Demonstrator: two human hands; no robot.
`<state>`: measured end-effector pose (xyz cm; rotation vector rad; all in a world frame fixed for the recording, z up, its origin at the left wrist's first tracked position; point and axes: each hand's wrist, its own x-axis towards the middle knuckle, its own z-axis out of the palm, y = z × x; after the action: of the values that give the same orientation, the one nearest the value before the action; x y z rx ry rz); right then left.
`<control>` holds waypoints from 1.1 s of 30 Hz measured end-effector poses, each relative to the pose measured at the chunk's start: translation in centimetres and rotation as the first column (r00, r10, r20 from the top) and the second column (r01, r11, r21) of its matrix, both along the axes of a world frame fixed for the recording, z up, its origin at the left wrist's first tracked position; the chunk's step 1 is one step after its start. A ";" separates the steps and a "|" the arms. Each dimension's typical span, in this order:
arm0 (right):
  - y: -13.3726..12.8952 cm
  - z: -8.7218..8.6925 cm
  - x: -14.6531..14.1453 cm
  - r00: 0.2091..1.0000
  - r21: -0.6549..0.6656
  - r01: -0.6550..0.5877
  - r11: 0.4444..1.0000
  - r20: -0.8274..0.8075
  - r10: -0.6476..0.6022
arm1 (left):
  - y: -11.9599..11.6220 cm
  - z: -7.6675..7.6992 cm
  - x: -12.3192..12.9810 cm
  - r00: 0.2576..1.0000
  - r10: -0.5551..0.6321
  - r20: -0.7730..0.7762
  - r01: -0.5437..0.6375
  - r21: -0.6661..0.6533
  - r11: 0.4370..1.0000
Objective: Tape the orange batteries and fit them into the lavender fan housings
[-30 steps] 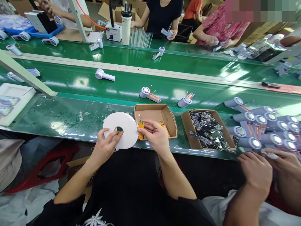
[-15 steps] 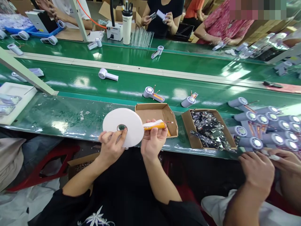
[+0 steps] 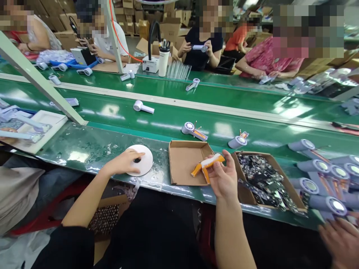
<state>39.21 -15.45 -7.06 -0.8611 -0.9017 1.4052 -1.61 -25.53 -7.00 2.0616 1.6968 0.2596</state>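
A flat white roll [image 3: 146, 158], which looks like tape, lies on the near ledge of the bench. My left hand [image 3: 125, 161] grips it from the left, with fingers and thumb around the centre hole. Over the right side of a shallow cardboard tray [image 3: 181, 158], my right hand [image 3: 226, 175] pinches an orange battery [image 3: 220, 158] with a white strip along it between thumb and fingers. Other orange batteries [image 3: 197, 170] are in the tray just below, partly covered by the held one and my hand.
Right of the tray stands a cardboard box of small circuit boards [image 3: 260, 179]. Grey handheld fan bodies [image 3: 316, 165] crowd the far right, near a co-worker's hand [image 3: 343, 239]. A white foam tray [image 3: 53, 121] is at left. Fan parts lie along the green conveyor [image 3: 165, 121]; people sit opposite.
The white roll has gone from being held up in front of me to the ledge. My right hand has moved right with the battery, away from the roll. The view has tilted up.
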 end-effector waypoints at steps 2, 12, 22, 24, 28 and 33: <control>0.0 -0.4 -0.1 1.000 0.017 0.026 1.000 -0.010 -0.026 | 4.9 0.8 -0.4 0.993 0.097 0.069 -0.097 0.003 0.995; -1.5 -1.2 -0.8 0.993 -0.024 0.026 0.999 0.118 -0.024 | 27.1 1.5 -4.8 0.757 0.648 0.088 -0.649 0.222 0.728; -1.5 -1.3 -1.2 0.973 0.002 -0.196 0.981 0.128 0.194 | 24.0 -0.8 -6.2 0.777 0.608 0.162 -0.627 0.269 0.731; -0.9 -1.0 -2.1 0.970 0.016 -0.212 0.977 0.127 0.208 | 22.6 -1.0 -6.4 0.842 0.538 0.053 -0.524 0.321 0.789; 0.7 -1.1 -3.3 0.950 0.041 -0.282 0.959 0.150 0.273 | 23.5 -1.0 -7.3 0.909 0.380 -0.170 -0.282 0.421 0.862; 1.0 -2.1 -3.2 0.925 0.069 -0.332 0.941 0.218 0.310 | 25.9 0.5 -5.3 0.937 0.197 -0.289 -0.100 0.319 0.943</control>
<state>36.04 -14.44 -9.18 -0.8129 -1.3107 1.5516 -6.95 0.34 -6.49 2.2912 2.1283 0.2573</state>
